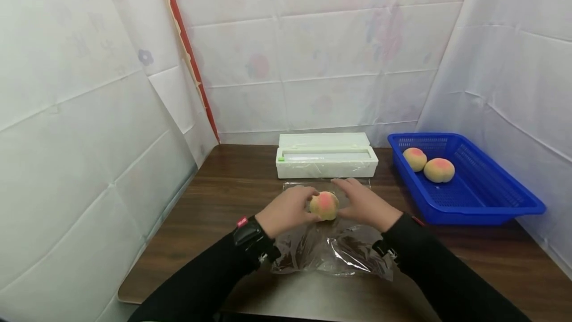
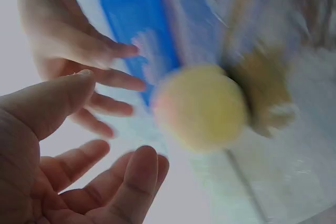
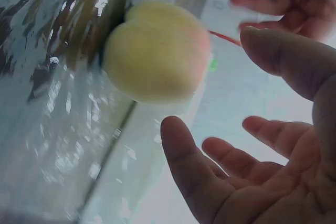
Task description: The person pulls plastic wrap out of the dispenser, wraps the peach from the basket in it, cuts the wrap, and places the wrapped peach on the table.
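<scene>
A yellow peach with a pink blush (image 1: pixel 324 205) sits on a sheet of clear plastic wrap (image 1: pixel 321 252) spread over the table. Either side of it are the two hands. The left hand (image 1: pixel 290 207) is at the peach's left, its thumb and fingers spread and loosely bent. At the right, the right hand (image 1: pixel 364 202) is held the same way. Both wrist views show a gap between the fingers and the peach (image 2: pixel 202 108), and neither hand grips it. The wrap (image 3: pixel 52 108) looks wrinkled and shiny beneath the fruit.
Behind the peach stands a white plastic wrap dispenser box (image 1: pixel 326 169) with its lid raised and a green piece at its left. To the right, a blue basket (image 1: pixel 487 210) holds two more peaches (image 1: pixel 439 170). White sheeting (image 1: pixel 330 53) surrounds the brown wooden table (image 1: pixel 210 212).
</scene>
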Demonstrator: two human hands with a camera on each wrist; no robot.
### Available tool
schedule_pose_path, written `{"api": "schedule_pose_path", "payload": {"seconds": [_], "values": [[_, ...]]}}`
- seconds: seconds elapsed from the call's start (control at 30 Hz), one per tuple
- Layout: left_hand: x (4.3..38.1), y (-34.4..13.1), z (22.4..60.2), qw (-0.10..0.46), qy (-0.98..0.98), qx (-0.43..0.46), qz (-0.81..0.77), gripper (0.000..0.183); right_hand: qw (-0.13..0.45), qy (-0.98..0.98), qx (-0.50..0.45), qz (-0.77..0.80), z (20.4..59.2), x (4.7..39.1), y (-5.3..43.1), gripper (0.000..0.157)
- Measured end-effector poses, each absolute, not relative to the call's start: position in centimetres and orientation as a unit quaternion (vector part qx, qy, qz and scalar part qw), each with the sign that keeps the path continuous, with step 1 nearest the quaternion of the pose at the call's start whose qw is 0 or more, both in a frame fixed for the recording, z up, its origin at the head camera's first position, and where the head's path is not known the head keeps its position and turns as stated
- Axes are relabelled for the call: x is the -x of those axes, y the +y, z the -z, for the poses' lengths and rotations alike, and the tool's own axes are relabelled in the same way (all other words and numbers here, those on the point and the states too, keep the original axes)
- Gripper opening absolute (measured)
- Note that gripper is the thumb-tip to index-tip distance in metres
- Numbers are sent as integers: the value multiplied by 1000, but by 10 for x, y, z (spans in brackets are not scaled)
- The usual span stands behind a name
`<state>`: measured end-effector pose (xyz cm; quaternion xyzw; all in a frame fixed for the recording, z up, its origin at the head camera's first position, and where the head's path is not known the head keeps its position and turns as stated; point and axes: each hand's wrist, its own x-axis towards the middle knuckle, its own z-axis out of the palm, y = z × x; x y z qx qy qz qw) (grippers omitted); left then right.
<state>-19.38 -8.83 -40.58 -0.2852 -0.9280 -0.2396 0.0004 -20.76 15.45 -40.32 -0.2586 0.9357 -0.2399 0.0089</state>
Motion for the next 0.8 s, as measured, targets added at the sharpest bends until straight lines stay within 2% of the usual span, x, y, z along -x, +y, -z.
{"api": "schedule_pose_path", "payload": {"seconds": [0.1, 0.2, 0.37, 0.6, 0.8], "values": [[217, -82, 422, -17, -932, 264, 246, 67, 28, 934, 250, 253, 416, 220, 148, 88], [232, -78, 438, -32, -936, 259, 238, 67, 43, 932, 254, 255, 424, 226, 144, 88], [244, -75, 452, -36, -935, 260, 239, 60, 50, 931, 267, 245, 429, 231, 139, 78], [249, -75, 450, -43, -928, 251, 273, 55, 42, 932, 257, 251, 427, 238, 135, 61], [251, -72, 450, -48, -925, 243, 287, 52, 32, 935, 239, 259, 431, 241, 136, 55]]}}
